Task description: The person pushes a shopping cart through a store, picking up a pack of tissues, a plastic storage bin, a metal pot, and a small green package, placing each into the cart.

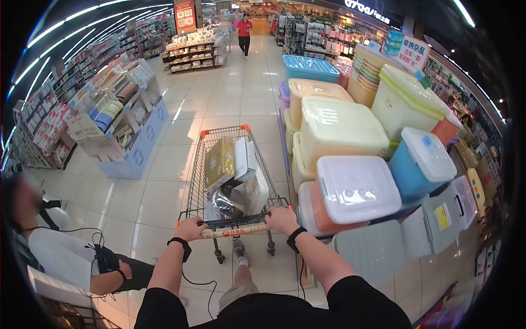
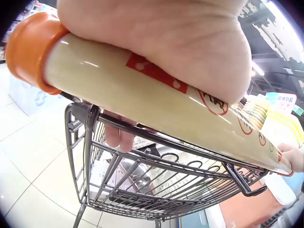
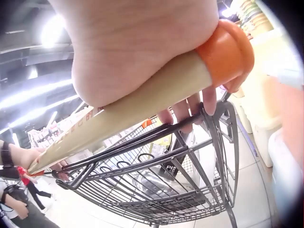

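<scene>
A shopping cart [image 1: 201, 159] with a wire basket stands in front of me, and both hands are on its cream push handle [image 2: 109, 80] with orange end caps. My left hand [image 1: 189, 228] grips the handle's left end, its palm on top and fingertips showing below the far side. Near the other orange cap, my right hand [image 1: 282, 220] grips the bar the same way, with fingers [image 3: 181, 111] hanging over beyond it. Inside the basket lie a gold-green box [image 1: 220, 162], a white box [image 1: 245, 158] and a dark, rounded item in clear plastic [image 1: 227, 203].
Stacked lidded storage bins [image 1: 359, 189] line the right side, close to the cart. To the left stands a cardboard display bin [image 1: 129, 145]. A person [image 1: 71, 257] is at my near left; another person in red [image 1: 244, 34] is up the tiled aisle [image 1: 230, 90].
</scene>
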`<state>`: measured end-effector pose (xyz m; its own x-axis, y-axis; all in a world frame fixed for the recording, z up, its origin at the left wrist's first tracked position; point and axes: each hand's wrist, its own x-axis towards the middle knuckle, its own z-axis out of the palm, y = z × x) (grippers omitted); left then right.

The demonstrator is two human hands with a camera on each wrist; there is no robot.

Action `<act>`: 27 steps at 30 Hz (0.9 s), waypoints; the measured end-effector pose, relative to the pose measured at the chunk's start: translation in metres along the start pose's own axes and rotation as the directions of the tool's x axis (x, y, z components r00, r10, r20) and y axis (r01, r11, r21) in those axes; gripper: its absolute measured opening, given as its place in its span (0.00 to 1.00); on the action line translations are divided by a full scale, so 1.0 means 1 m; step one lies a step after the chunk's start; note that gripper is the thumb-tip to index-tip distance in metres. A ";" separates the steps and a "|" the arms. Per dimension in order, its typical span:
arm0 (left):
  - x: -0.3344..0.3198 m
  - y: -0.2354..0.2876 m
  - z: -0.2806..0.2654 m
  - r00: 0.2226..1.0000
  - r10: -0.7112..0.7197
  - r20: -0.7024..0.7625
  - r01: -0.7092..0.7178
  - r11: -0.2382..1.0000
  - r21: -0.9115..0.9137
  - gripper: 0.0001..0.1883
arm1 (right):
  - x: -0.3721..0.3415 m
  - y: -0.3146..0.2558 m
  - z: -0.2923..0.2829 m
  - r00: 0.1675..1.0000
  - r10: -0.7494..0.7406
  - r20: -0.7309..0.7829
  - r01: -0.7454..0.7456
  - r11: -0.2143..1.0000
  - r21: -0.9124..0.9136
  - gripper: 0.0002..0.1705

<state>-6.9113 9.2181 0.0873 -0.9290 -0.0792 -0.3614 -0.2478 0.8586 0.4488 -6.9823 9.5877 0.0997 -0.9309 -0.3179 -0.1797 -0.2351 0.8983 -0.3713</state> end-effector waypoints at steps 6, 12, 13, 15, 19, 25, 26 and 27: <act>0.115 0.017 -0.041 0.995 0.098 0.017 -0.100 0.986 0.133 0.24 | 0.107 0.012 -0.036 0.999 0.020 0.039 -0.018 0.999 -0.038 0.21; 0.231 0.035 -0.066 0.999 0.027 0.031 -0.029 0.997 0.066 0.26 | 0.220 0.042 -0.056 0.988 -0.026 0.150 0.035 0.998 -0.057 0.31; 0.248 0.039 -0.071 0.999 0.032 0.035 -0.035 0.996 0.086 0.26 | 0.238 0.048 -0.059 0.984 -0.042 0.170 0.052 0.997 -0.056 0.33; 0.284 0.050 -0.081 0.999 0.020 0.042 -0.025 0.993 0.113 0.27 | 0.275 0.060 -0.066 0.982 -0.058 0.181 0.068 0.997 -0.046 0.38; 0.350 0.066 -0.100 1.000 0.000 0.020 -0.002 0.997 0.081 0.28 | 0.342 0.074 -0.089 0.970 -0.076 0.229 0.091 0.994 -0.056 0.44; 0.459 0.071 -0.128 0.999 0.005 0.046 -0.008 0.997 0.075 0.28 | 0.443 0.089 -0.109 0.974 -0.087 0.209 0.096 0.995 -0.036 0.51; 0.483 0.062 -0.124 0.996 0.076 0.051 -0.082 0.988 0.127 0.27 | 0.466 0.095 -0.107 0.968 -0.117 0.222 0.125 0.992 -0.022 0.51; 0.507 0.051 -0.125 0.988 0.146 0.052 -0.153 0.972 0.179 0.27 | 0.484 0.101 -0.106 0.971 -0.111 0.210 0.115 0.993 -0.005 0.50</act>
<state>-7.4294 9.1584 0.0287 -0.9398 0.0733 -0.3337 -0.0496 0.9371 0.3456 -7.4860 9.5567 0.0715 -0.8193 -0.4726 -0.3247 -0.3421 0.8573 -0.3846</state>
